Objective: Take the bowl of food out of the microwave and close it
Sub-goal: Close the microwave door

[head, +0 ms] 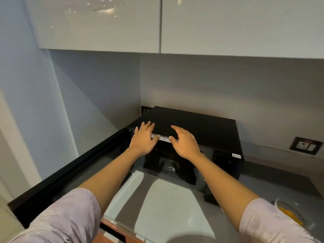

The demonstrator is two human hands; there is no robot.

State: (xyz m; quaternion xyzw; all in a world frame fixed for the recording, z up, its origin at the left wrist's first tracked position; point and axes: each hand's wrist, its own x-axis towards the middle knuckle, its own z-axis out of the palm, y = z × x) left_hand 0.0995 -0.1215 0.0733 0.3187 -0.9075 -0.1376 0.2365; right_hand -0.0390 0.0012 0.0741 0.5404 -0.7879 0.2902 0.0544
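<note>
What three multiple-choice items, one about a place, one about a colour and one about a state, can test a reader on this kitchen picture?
1. Where is the bowl of food?
A. Inside the microwave
B. On the counter at the lower right
C. In the left hand

2. What colour is the microwave?
A. White
B. Red
C. Black

3. What state is the microwave door in?
A. Swung open to the left
B. Shut
C. Taken off

Answers:
1 B: the bowl of food stands on the counter beside the right sleeve, with yellow food in it.
2 C: the microwave has a black body.
3 A: the microwave door stands out toward the camera on the left and the cavity shows, while the left hand and right hand are at the top front edge, holding nothing.
</note>
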